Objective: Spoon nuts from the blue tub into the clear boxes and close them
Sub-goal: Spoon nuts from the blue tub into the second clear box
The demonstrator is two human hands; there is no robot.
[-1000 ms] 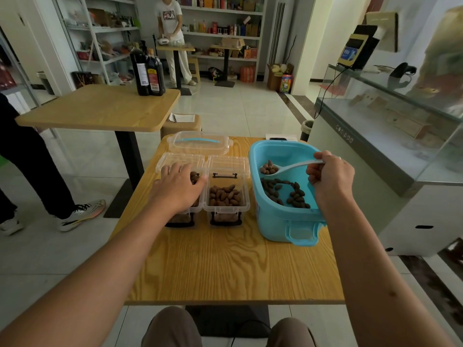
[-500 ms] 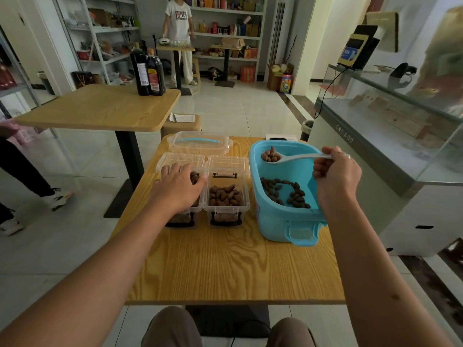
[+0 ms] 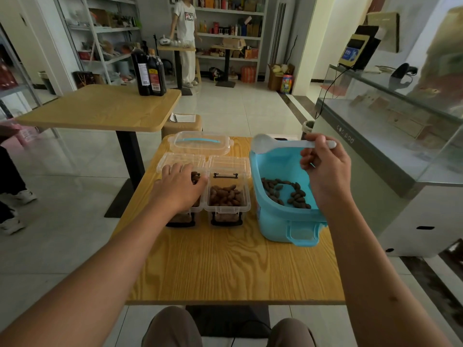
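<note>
The right hand pinches the handle of the white spoon between thumb and curled fingers, and holds it above the far rim of the blue tub; the bowl of the spoon points to the left, and what it carries is hidden from this angle; the left hand rests with relaxed fingers on the left clear box, which steadies it; the right clear box stands just beside it, open, with its hinged lid folded back and a good layer of nuts inside; a third box with a blue handle in its lid stands behind them and looks already closed; some nuts remain scattered on the bottom of the tub. I judge the nuts to be hard, light and smooth, so they will roll easily off a tilted spoon; the spoon is thin plastic and best held far back on the handle, kept level; the boxes are light and slippery on the wooden table, so one should be held by its wall while it is filled; the lids seem thin and flexible, and probably need pressing at the edges and the black clasps to shut.
</note>
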